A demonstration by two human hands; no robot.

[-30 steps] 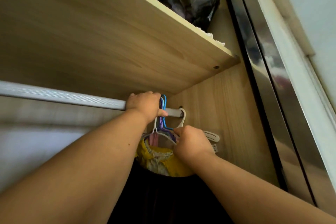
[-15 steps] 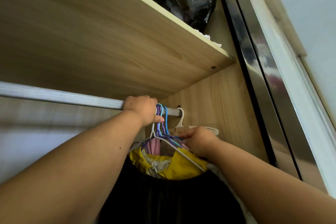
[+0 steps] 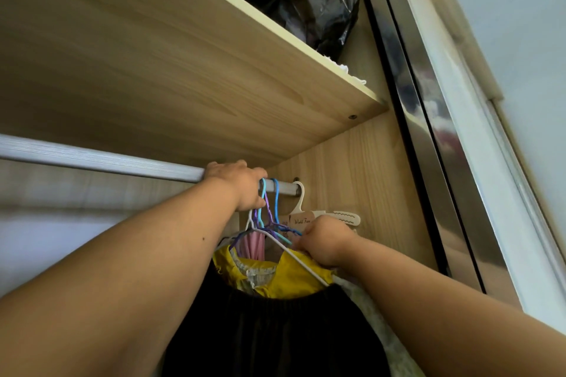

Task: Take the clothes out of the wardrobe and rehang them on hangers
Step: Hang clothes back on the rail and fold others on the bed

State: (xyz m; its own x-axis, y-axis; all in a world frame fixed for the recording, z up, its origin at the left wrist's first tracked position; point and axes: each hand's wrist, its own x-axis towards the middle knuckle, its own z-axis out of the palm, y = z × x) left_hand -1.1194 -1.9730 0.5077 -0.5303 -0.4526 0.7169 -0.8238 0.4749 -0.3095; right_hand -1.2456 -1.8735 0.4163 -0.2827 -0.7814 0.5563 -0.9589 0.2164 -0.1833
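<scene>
Left hand [image 3: 237, 185] is up on the rail [image 3: 101, 161], fingers curled over it, thumb just beside the bunched hanger hooks on its right; right hand [image 3: 324, 243] is lower and right, clenched on the right arm of the white hanger [image 3: 277, 243]; can't tell if it also catches the coloured arms crossing there. Hooks on the rail between left hand and the wardrobe's right wall: purple hanger [image 3: 267, 205], blue hanger [image 3: 276, 199], then the cream hanger [image 3: 301, 202] at the far right end, its clip bar just above the right hand. Clothes hang below and between the 2 hands: pink garment [image 3: 254, 246], yellow garment [image 3: 294, 278], black garment [image 3: 275, 337] nearest the camera. Shelf [image 3: 183, 70] above the rail carries a black plastic bag [image 3: 300, 0]; mirrored door [image 3: 428, 101] on the right.
</scene>
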